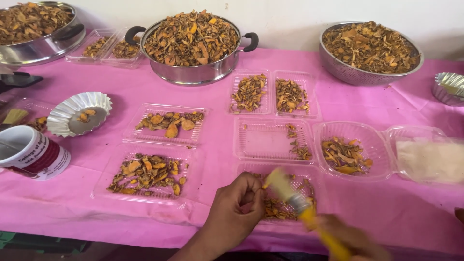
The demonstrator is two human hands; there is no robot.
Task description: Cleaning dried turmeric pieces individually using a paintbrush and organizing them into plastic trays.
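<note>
My left hand [237, 205] is closed in a loose fist at the front edge of the pink table, resting at the left rim of a clear plastic tray [282, 205] with dried orange-brown pieces; whether it pinches anything is hidden. My right hand [353, 239] grips the yellow handle of a small brush [292, 195], blurred, its pale bristles over that same tray. Just behind lies a nearly bare clear tray [268, 142] with a few pieces along its right side.
Two metal pots [193, 72] [38, 48] and a metal colander [369, 72] heaped with dried pieces stand at the back. Several clear trays [164, 137] and a round clear box [357, 130] hold pieces. A fluted foil cup [72, 113] and a mug [34, 152] sit left.
</note>
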